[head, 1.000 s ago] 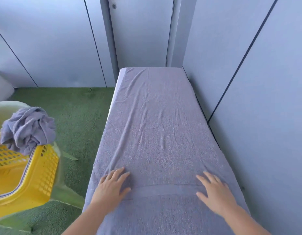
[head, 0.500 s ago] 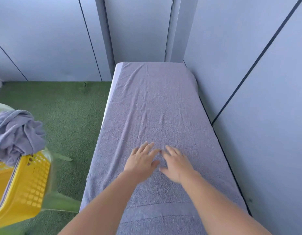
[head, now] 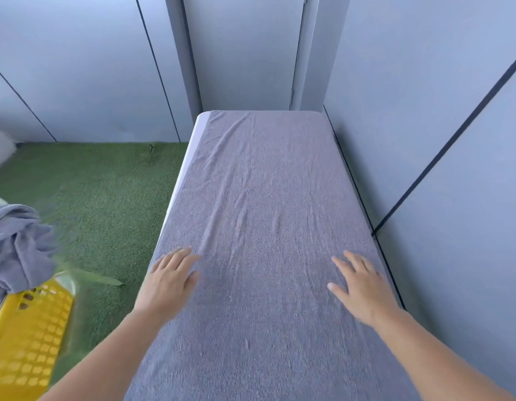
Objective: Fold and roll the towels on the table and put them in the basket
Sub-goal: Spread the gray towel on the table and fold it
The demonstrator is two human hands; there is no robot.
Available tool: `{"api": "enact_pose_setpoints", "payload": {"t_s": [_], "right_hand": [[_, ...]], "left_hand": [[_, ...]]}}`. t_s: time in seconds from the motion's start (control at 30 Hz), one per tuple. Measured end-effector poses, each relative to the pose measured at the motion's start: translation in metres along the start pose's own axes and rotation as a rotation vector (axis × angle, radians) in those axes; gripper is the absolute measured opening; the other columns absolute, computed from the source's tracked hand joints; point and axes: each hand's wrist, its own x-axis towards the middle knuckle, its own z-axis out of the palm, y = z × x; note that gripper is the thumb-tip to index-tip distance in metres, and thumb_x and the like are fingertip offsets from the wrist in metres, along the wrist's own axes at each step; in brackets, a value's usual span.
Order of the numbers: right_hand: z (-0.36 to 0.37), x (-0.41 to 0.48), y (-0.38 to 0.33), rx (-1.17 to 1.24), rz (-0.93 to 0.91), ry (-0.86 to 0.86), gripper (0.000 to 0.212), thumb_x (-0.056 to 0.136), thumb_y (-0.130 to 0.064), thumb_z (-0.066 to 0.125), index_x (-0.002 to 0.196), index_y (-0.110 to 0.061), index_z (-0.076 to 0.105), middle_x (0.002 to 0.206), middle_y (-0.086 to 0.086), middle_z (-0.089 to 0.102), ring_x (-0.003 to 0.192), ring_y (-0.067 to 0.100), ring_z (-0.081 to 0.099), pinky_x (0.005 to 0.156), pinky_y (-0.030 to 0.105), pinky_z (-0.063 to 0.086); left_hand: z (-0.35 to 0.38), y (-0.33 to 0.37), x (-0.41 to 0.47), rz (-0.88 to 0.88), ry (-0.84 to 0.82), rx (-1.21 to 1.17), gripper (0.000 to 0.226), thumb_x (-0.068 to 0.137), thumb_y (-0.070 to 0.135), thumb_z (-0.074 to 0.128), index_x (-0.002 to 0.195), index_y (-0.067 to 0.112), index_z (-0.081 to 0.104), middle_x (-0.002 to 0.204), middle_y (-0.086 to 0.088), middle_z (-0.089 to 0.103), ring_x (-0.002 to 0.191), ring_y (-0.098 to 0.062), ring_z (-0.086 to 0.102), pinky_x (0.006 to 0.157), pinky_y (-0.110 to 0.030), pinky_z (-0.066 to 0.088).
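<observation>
Head view: left hand [head: 167,280] and right hand [head: 359,287] flat on towel [head: 265,198].

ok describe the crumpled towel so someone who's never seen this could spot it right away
Start at the long table against the wall, covered by a flat grey towel. Look left across the green turf to the yellow basket at the picture's edge. The crumpled towel is heaped over its rim: the same grey, but bunched in folds, not spread smooth.

Towel [head: 268,227] on table: grey terry cloth, matt, nubbly, lightly creased. Basket [head: 28,337]: yellow perforated plastic, slightly glossy. Floor [head: 100,198]: green, coarse artificial turf. Walls [head: 77,68]: smooth, matt panels.
</observation>
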Motion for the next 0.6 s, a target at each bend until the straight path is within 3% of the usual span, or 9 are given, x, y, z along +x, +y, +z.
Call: {"api": "enact_pose_setpoints", "payload": {"t_s": [0.17, 0.33, 0.47, 0.6], "right_hand": [[-0.015, 0.07, -0.071, -0.015, -0.199, 0.015, 0.07, 0.098, -0.061, 0.031, 0.157, -0.031, 0.007, 0.165, 0.001, -0.004, 0.152, 0.023, -0.002, 0.12, 0.047, 0.009], [0.004, 0.084, -0.05, -0.044, -0.207, -0.019, 0.07, 0.096, -0.066, 0.025, 0.156, -0.036, 0.005, 0.165, -0.002, -0.006, 0.152, 0.02, -0.003, 0.121, 0.046, 0.009], [0.006, 0.076, 0.019, -0.057, -0.09, 0.032, 0.07, 0.092, -0.074, 0.014, 0.154, -0.043, 0.011, 0.165, -0.007, 0.0, 0.152, 0.017, 0.004, 0.12, 0.044, 0.014], [-0.005, 0.078, 0.049, -0.067, 0.02, 0.056, 0.091, 0.08, -0.08, -0.007, 0.154, -0.037, 0.024, 0.164, -0.003, 0.014, 0.15, 0.02, 0.014, 0.118, 0.043, 0.022]], "left_hand": [[0.012, 0.069, 0.09, 0.098, -0.081, 0.004, 0.07, 0.095, 0.056, 0.007, 0.149, 0.027, 0.041, 0.16, 0.007, 0.033, 0.152, -0.015, 0.017, 0.124, -0.041, 0.017], [0.037, 0.037, 0.094, 0.044, -0.153, 0.047, 0.075, 0.093, 0.067, 0.001, 0.156, 0.034, 0.025, 0.165, 0.013, 0.018, 0.154, -0.012, 0.006, 0.125, -0.042, 0.014], [0.034, -0.029, 0.07, -0.031, -0.122, 0.005, 0.071, 0.096, 0.068, 0.013, 0.152, 0.032, 0.037, 0.16, 0.006, 0.031, 0.151, -0.019, 0.02, 0.121, -0.046, 0.025], [0.02, -0.054, 0.065, -0.05, -0.071, 0.017, 0.072, 0.096, 0.068, 0.017, 0.138, 0.022, 0.054, 0.143, 0.004, 0.046, 0.138, -0.023, 0.039, 0.112, -0.046, 0.04]]}}
